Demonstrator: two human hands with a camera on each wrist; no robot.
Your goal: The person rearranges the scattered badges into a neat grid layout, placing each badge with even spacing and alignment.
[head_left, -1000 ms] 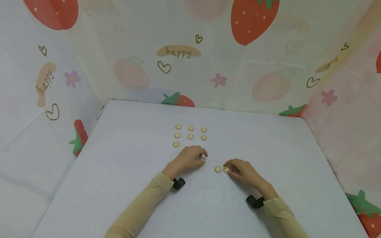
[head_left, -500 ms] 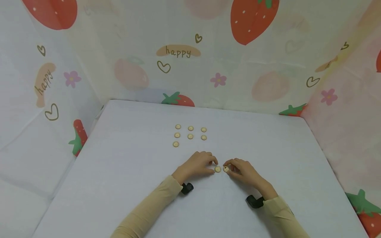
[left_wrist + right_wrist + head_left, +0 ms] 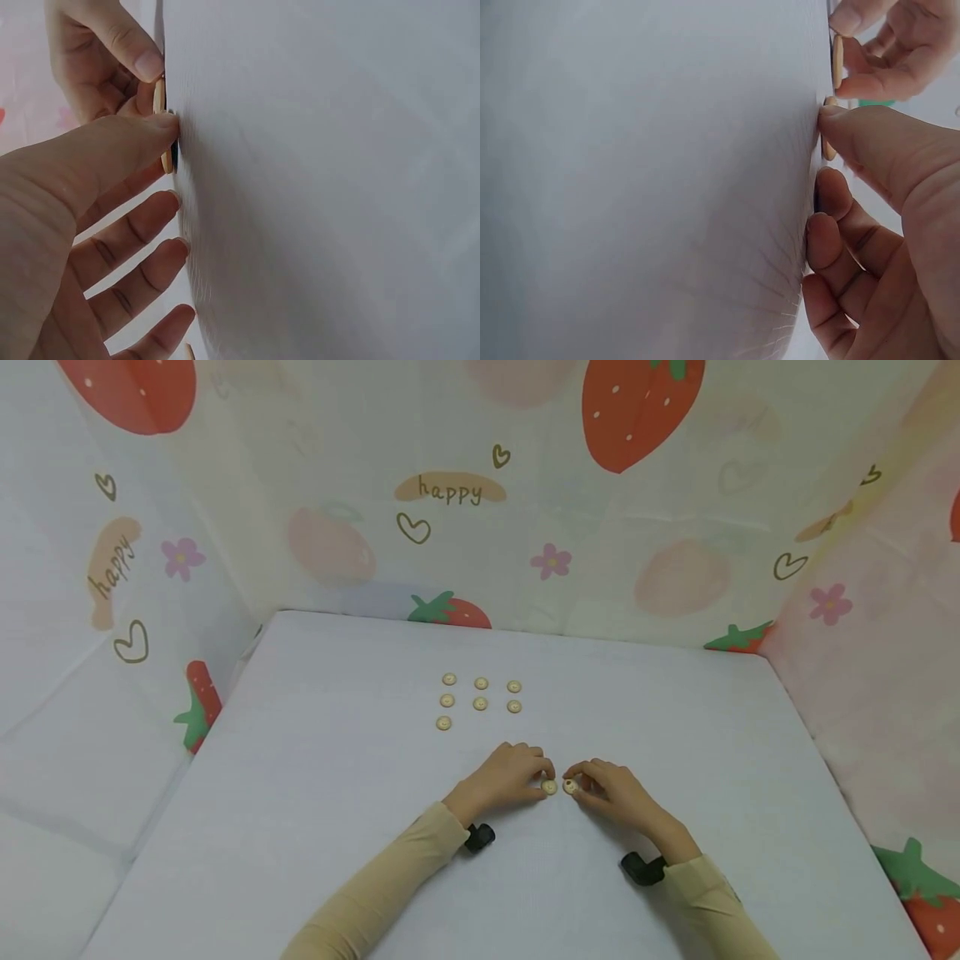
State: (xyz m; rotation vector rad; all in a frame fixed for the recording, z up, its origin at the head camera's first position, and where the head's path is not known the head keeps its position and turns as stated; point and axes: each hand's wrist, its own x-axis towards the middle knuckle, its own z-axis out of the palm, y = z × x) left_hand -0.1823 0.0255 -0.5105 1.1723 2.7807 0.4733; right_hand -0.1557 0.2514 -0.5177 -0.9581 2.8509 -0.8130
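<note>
Two round, pale wooden buttons lie flat side by side on the white table in the head view, a narrow gap between them. The left-hand button (image 3: 550,787) sits between the thumb and index finger of my left hand (image 3: 508,777), which pinches its rim. My right hand (image 3: 613,792) pinches the right-hand button (image 3: 570,787) in the same way. In the left wrist view the left thumb (image 3: 142,135) covers part of its button (image 3: 167,163), and the other fingers are spread. The right wrist view shows the right thumb (image 3: 862,127) over the edge of its button (image 3: 830,150).
Farther back on the white table (image 3: 360,693) several like buttons stand in short rows, among them a front-left button (image 3: 444,723). A strawberry-printed cloth (image 3: 457,552) rises behind the table and along its sides. Each wrist bears a small black camera (image 3: 480,837).
My left hand has moved right and toward me, from below the rows of buttons to the left-hand button, and its thumb and index finger have closed on it. The right hand has stayed put.
</note>
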